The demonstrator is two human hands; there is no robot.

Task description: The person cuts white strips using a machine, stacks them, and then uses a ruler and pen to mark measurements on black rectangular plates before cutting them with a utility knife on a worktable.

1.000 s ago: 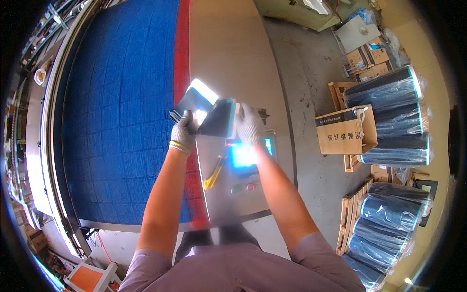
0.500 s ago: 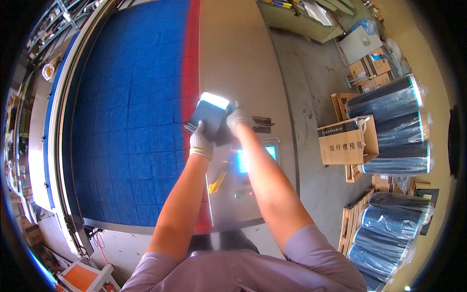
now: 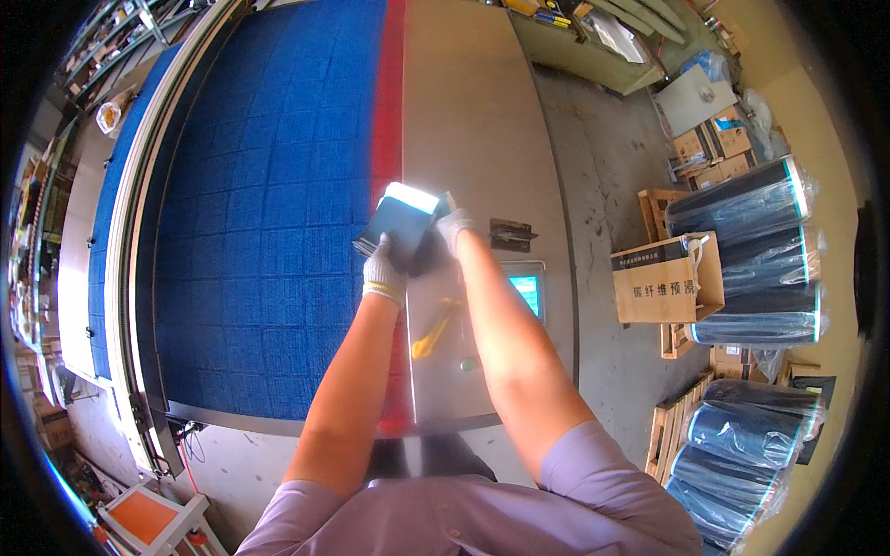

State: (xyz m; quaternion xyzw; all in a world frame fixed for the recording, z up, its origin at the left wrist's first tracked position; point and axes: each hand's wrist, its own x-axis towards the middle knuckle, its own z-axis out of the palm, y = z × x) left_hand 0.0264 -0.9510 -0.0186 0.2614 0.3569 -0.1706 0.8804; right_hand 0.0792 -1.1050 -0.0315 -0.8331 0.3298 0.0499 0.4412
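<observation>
Both my hands wear pale knit gloves and hold a stack of dark, flat rectangular sheets [image 3: 397, 221] above the red strip's edge. Bright light glares off the stack's far end. My left hand [image 3: 384, 271] grips it from the near side, thumb on top and fingers hidden underneath. My right hand [image 3: 453, 229] is closed at the stack's right edge, its fingertips partly hidden and blurred. Right of that hand, a few small dark strips [image 3: 513, 235] lie on the grey panel [image 3: 473, 120]. A yellow-handled tool [image 3: 431, 332], perhaps a utility knife, lies nearer me.
A blue gridded bed [image 3: 269, 222] fills the left, bordered by a red strip [image 3: 393, 111] and a metal rail [image 3: 134, 241]. A lit screen [image 3: 526, 291] and a green button [image 3: 468, 365] sit by my right forearm. Cardboard box [image 3: 666, 283] and plastic-wrapped rolls [image 3: 742, 250] stand at right.
The view has shifted, so the bed and panel appear farther right. Both hands keep hold of the stack. My right hand now shows farther from the dark strips, and its forearm covers less of the screen.
</observation>
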